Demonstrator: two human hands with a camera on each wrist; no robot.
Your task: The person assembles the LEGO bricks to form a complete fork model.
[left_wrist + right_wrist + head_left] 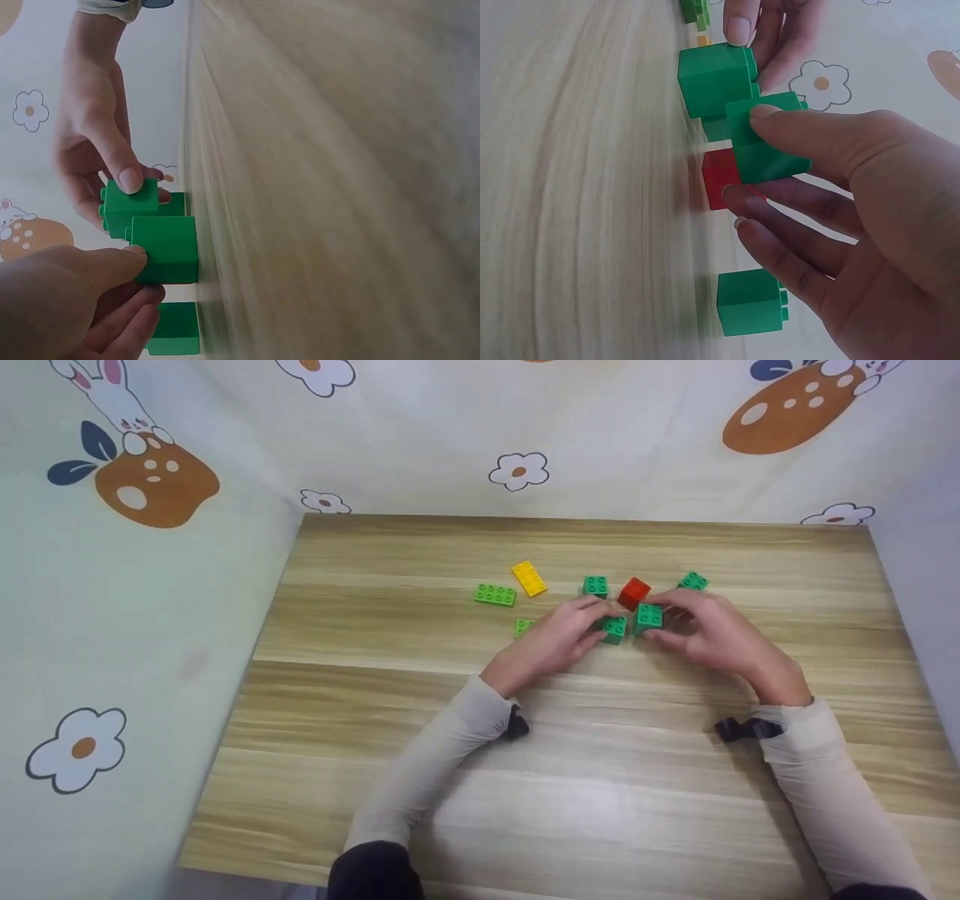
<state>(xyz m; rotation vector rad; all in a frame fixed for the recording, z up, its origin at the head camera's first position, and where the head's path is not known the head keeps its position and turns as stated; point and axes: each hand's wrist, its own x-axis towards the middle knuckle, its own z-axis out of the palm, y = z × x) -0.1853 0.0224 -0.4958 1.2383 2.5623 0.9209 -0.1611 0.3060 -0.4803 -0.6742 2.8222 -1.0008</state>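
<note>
My left hand (pixel 556 634) pinches a green toy building block (pixel 614 630) between thumb and fingers, down at the tabletop. Close to its right, my right hand (pixel 712 634) grips another green block (pixel 648 619) by its sides. In the right wrist view this second block (pixel 769 146) is held off the table, tilted, with the thumb on its face. A red block (pixel 635 592) stands just behind the two held blocks. One more green block (pixel 596 586) is beyond my left fingers, and another green block (pixel 693 580) lies behind my right hand.
A yellow eight-stud brick (pixel 529 578) and a light green brick (pixel 495 595) lie to the left. Another light green brick (pixel 523 627) is partly hidden by my left hand. Patterned cloth walls (pixel 420 457) border the wooden table (pixel 337 720) behind and at the left.
</note>
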